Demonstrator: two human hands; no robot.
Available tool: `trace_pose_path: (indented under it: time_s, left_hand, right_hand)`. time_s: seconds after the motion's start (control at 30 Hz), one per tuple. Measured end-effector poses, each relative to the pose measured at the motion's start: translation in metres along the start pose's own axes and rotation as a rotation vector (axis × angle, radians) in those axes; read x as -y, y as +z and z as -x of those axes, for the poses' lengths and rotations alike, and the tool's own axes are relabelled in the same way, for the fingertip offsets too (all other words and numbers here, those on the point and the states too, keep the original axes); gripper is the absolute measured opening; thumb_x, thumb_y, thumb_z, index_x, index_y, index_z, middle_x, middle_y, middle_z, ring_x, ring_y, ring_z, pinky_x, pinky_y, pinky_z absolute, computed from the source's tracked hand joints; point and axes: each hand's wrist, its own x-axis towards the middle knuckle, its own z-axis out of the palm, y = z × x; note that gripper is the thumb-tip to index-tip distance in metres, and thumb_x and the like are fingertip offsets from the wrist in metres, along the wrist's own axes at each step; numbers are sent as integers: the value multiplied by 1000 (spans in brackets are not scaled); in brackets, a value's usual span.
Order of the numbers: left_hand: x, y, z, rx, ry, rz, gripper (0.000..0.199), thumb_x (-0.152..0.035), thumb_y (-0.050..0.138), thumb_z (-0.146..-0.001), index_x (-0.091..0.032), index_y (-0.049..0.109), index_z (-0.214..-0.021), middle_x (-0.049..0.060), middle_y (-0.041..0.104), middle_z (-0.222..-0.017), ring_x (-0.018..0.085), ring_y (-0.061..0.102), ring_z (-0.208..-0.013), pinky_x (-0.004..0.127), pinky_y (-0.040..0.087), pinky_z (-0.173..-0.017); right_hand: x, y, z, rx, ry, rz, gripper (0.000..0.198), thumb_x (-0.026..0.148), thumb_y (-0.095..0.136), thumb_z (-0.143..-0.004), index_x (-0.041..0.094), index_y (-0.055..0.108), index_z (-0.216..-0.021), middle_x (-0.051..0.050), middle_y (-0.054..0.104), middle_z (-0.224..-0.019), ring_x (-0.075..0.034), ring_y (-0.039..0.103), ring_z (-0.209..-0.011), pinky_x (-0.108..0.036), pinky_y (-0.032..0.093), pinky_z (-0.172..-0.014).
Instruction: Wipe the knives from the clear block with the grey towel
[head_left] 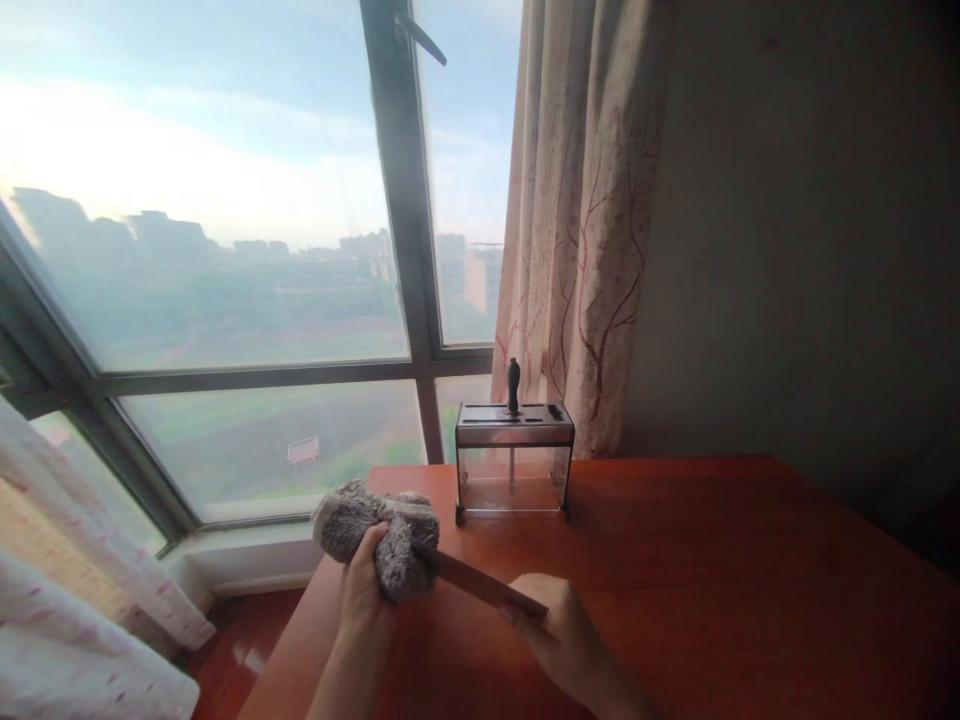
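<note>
A bunched grey fluffy cloth (405, 565) is gripped by my left hand (369, 575), its thumb lying over the top. The dark end of a knife (480, 580) meets the cloth. Its long flat blade reaches right and slightly down, reflecting the brown of the table. My right hand (555, 625) is closed around the other end of the knife, so that end is partly hidden. Both hands are above the front left of the table. Beyond them stands a clear-sided knife block (517, 425) with a slotted metal top. One black handle (513, 388) sticks up from it, with a thin rod below.
The reddish-brown wooden table (697, 570) stretches to the right. Behind it are a large window with a dark frame (420, 370) and a patterned curtain (577, 250). Another curtain (82, 610) hangs at lower left, beside the table's left edge.
</note>
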Motion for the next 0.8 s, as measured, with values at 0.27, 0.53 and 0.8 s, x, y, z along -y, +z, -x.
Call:
trace_pose_path:
  time_s: [0.27, 0.53, 0.8]
  left_hand:
    - [-4, -5, 2, 144, -109, 54, 18, -7, 57, -71, -13, 68, -85, 3, 74, -68, 18, 70, -58, 28, 61, -62]
    - [5, -3, 2, -8, 92, -20, 17, -9, 67, -67, -13, 68, -83, 1, 72, -73, 15, 67, -61, 24, 57, -58]
    - [7, -13, -8, -74, 355, -337, 33, -17, 82, -52, -15, 70, -82, 0, 71, -76, 17, 64, -63, 25, 52, -56]
  right_hand:
    - [1, 2, -6, -165, 383, -642, 44, 56, 61, -80, 13, 63, -75, -1, 58, -59, -12, 50, -47, -23, 39, -45]
    - [5, 0, -9, -275, 529, -779, 43, 55, 65, -78, 12, 60, -82, -1, 62, -62, -10, 53, -43, -20, 36, -39]
    - [6, -15, -7, -308, 436, -663, 43, 58, 68, -73, 15, 63, -76, -1, 61, -60, -16, 54, -51, -27, 46, -45]
